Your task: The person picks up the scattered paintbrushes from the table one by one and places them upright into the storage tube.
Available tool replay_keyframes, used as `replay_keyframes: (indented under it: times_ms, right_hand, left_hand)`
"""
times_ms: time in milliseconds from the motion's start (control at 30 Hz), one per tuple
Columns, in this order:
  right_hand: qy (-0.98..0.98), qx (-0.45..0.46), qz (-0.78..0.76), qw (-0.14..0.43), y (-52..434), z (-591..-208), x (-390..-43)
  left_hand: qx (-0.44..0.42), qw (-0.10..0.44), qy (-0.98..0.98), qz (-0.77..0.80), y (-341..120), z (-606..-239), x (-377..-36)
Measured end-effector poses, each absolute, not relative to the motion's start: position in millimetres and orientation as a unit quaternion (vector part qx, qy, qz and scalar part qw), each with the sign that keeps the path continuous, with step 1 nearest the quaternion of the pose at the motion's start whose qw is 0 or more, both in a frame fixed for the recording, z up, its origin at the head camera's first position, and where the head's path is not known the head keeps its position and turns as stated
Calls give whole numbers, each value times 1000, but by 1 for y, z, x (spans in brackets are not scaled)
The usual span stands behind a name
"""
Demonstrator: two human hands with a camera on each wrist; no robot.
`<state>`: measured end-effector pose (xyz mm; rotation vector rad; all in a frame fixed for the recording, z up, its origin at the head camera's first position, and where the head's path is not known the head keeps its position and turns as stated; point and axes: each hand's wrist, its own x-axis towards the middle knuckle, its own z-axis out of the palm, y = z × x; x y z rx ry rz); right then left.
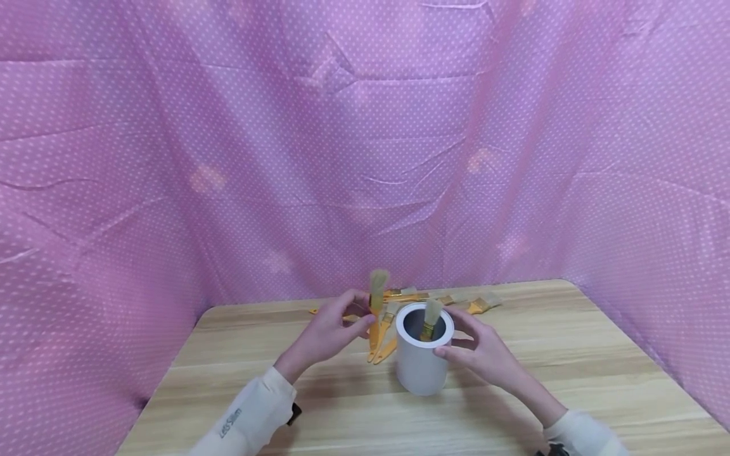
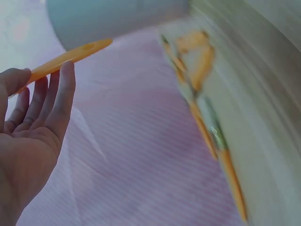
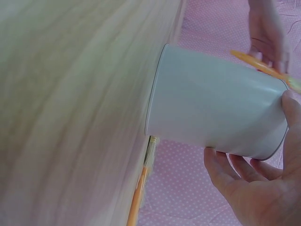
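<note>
My left hand [image 1: 333,329] pinches a paintbrush [image 1: 378,282] by its orange handle, bristles up, above the table and left of the can. In the left wrist view the handle [image 2: 70,57] runs between thumb and fingertips. A white can [image 1: 422,370] stands upright on the table. One paintbrush [image 1: 431,313] is inside it, pale bristles sticking up past the rim and its handle hidden. My right hand [image 1: 485,354] grips the can's right side near the top, thumb in front and fingers behind; the right wrist view shows the fingers [image 3: 240,167] against its wall.
Behind the can, several paintbrushes with orange handles lie on the wooden table [image 1: 239,354], among them one flat brush [image 1: 480,305] at the right. Pink dotted cloth [image 1: 353,158] hangs behind the table and at both sides.
</note>
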<state>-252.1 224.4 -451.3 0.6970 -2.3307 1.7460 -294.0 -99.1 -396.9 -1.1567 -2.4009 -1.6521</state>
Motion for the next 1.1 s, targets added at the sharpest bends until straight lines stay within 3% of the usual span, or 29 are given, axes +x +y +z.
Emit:
replay_keyframes:
  times_ms: [433,1100]
  right_hand:
    - [-771,237,586,72,224,-454,-256]
    - [-783,240,570,68,226,-453,-256]
  left_hand:
    - [-406,69,-671,-617,-65,-372,-287]
    - [-379,74,-748,-540,-38,-395,-300]
